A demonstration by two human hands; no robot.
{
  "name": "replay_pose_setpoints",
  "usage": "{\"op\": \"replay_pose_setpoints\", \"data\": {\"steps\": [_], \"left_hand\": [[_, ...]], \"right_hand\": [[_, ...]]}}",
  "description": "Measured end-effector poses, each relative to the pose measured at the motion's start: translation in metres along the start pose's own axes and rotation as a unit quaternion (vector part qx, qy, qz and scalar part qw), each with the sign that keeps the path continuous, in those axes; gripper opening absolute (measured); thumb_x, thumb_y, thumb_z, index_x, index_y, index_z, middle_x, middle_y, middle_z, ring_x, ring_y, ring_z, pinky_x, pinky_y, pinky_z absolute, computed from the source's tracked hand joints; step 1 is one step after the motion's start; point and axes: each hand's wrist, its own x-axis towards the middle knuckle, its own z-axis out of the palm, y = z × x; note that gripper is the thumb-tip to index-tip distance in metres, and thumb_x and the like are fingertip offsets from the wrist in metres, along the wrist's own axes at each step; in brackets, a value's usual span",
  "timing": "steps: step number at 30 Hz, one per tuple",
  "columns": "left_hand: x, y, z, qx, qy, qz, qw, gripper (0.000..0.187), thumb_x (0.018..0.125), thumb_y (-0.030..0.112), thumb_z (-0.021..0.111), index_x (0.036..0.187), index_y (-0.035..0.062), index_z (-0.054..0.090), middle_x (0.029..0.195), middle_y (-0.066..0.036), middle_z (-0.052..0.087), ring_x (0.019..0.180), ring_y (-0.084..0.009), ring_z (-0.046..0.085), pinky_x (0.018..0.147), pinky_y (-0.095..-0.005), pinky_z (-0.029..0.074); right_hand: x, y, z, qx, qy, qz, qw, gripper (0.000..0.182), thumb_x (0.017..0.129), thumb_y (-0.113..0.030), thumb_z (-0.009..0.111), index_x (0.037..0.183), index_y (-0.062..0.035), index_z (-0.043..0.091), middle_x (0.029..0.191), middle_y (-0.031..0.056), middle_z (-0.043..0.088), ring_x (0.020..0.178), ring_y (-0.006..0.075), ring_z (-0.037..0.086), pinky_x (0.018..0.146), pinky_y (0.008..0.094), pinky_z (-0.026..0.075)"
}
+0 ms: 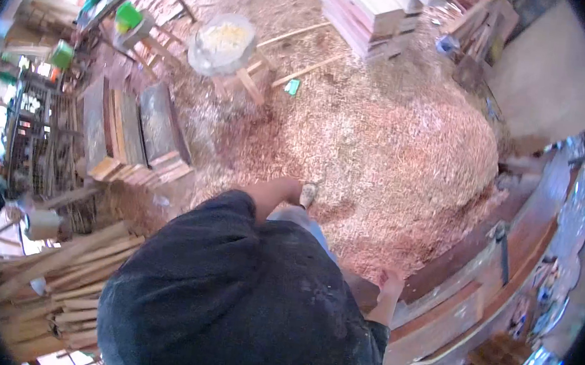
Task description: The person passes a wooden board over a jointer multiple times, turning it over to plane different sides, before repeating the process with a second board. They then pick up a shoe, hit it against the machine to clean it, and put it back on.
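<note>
My left arm reaches down in front of my dark shirt, and my left hand (292, 189) is a blur at its end, close by my foot (308, 194). Its fingers do not show clearly. On the other side my right hand (390, 282) hangs low beside the dark brown plank (438, 274), overlapping the edge of the shavings. Blur smears its fingers as well, and I cannot tell whether it holds anything. A broad heap of pale wood shavings (394, 150) spreads over the floor in front of me.
Stacked boards (365, 10) stand at the far side. A round basin (223, 43) with pale yellow contents rests on a wooden stand. More boards (132, 132) lie at the left, above a timber pile (79, 281). A wooden bench (463, 311) runs along the right.
</note>
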Motion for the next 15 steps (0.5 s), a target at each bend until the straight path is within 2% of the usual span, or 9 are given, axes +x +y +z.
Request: {"op": "replay_pose_setpoints", "data": {"steps": [1, 2, 3, 4, 7, 10, 12, 14, 15], "left_hand": [[-0.014, 0.019, -0.033, -0.052, 0.053, -0.04, 0.996, 0.038, 0.084, 0.037, 0.064, 0.098, 0.0047, 0.078, 0.105, -0.022, 0.074, 0.098, -0.0361, 0.072, 0.085, -0.0486, 0.056], [-0.038, 0.042, -0.085, -0.102, 0.107, -0.081, 0.986, 0.039, 0.08, 0.037, 0.066, 0.096, 0.0035, 0.079, 0.107, -0.023, 0.073, 0.098, -0.0373, 0.072, 0.084, -0.0506, 0.056], [-0.04, 0.037, -0.109, -0.162, 0.197, -0.032, 0.967, 0.036, 0.081, 0.034, 0.064, 0.093, 0.0034, 0.078, 0.105, -0.023, 0.073, 0.097, -0.0389, 0.071, 0.084, -0.0512, 0.056], [-0.041, 0.037, -0.119, -0.218, 0.279, 0.019, 0.935, 0.033, 0.081, 0.031, 0.061, 0.09, 0.0033, 0.078, 0.102, -0.023, 0.073, 0.096, -0.0406, 0.071, 0.084, -0.0517, 0.056], [-0.057, 0.041, -0.146, -0.381, 0.357, -0.02, 0.852, 0.032, 0.082, 0.03, 0.059, 0.087, 0.0036, 0.077, 0.099, -0.023, 0.073, 0.093, -0.0425, 0.07, 0.082, -0.0512, 0.056], [-0.061, 0.017, -0.148, -0.287, 0.313, 0.006, 0.905, 0.033, 0.082, 0.032, 0.06, 0.087, 0.0036, 0.077, 0.1, -0.024, 0.073, 0.094, -0.0422, 0.07, 0.083, -0.0491, 0.057], [-0.027, -0.006, -0.115, -0.19, 0.245, -0.054, 0.949, 0.032, 0.079, 0.031, 0.064, 0.094, 0.0053, 0.077, 0.098, -0.021, 0.075, 0.092, -0.0388, 0.073, 0.082, -0.0476, 0.058], [-0.026, -0.02, -0.097, -0.139, 0.187, -0.117, 0.965, 0.033, 0.078, 0.03, 0.065, 0.093, 0.0035, 0.077, 0.102, -0.021, 0.075, 0.094, -0.0388, 0.073, 0.083, -0.0469, 0.059], [-0.027, -0.029, -0.091, -0.171, 0.207, -0.139, 0.953, 0.034, 0.078, 0.03, 0.065, 0.094, 0.0027, 0.077, 0.104, -0.021, 0.075, 0.095, -0.0389, 0.073, 0.083, -0.0466, 0.059]], "right_hand": [[-0.013, -0.003, -0.007, 0.011, 0.008, 0.024, 1.0, 0.018, 0.099, -0.019, 0.057, 0.102, -0.0054, 0.069, 0.084, 0.0072, 0.07, 0.069, 0.0173, 0.065, 0.05, 0.029, 0.051], [-0.014, -0.003, -0.017, -0.085, -0.044, 0.024, 0.995, 0.021, 0.1, -0.021, 0.056, 0.097, -0.0053, 0.07, 0.081, 0.0072, 0.069, 0.068, 0.0166, 0.064, 0.051, 0.0275, 0.05], [-0.015, -0.003, -0.027, -0.18, -0.095, 0.014, 0.979, 0.025, 0.101, -0.023, 0.055, 0.092, -0.0052, 0.071, 0.078, 0.0072, 0.068, 0.066, 0.0159, 0.063, 0.052, 0.026, 0.049], [-0.032, -0.004, -0.015, -0.187, -0.048, 0.059, 0.979, 0.024, 0.1, -0.022, 0.058, 0.086, -0.005, 0.067, 0.071, 0.0066, 0.065, 0.059, 0.0152, 0.06, 0.046, 0.027, 0.046], [-0.063, -0.011, 0.011, -0.208, 0.026, 0.12, 0.97, 0.026, 0.099, -0.022, 0.062, 0.081, -0.0045, 0.063, 0.064, 0.0062, 0.062, 0.052, 0.0144, 0.057, 0.041, 0.0281, 0.042], [-0.078, -0.025, 0.033, -0.229, 0.022, 0.109, 0.967, 0.026, 0.1, -0.023, 0.062, 0.081, -0.0042, 0.063, 0.065, 0.0063, 0.062, 0.051, 0.0143, 0.056, 0.041, 0.028, 0.042], [-0.082, -0.033, 0.045, -0.246, 0.016, 0.097, 0.964, 0.027, 0.1, -0.023, 0.063, 0.081, -0.0039, 0.063, 0.065, 0.0065, 0.062, 0.051, 0.0142, 0.056, 0.041, 0.028, 0.041], [-0.086, -0.041, 0.055, -0.257, 0.014, 0.089, 0.962, 0.027, 0.1, -0.024, 0.063, 0.082, -0.0037, 0.063, 0.066, 0.0066, 0.062, 0.051, 0.0141, 0.056, 0.041, 0.0279, 0.041], [-0.086, -0.046, 0.06, -0.261, 0.012, 0.083, 0.962, 0.028, 0.1, -0.024, 0.063, 0.082, -0.0036, 0.063, 0.066, 0.0066, 0.061, 0.051, 0.0141, 0.056, 0.04, 0.0279, 0.041]]}}
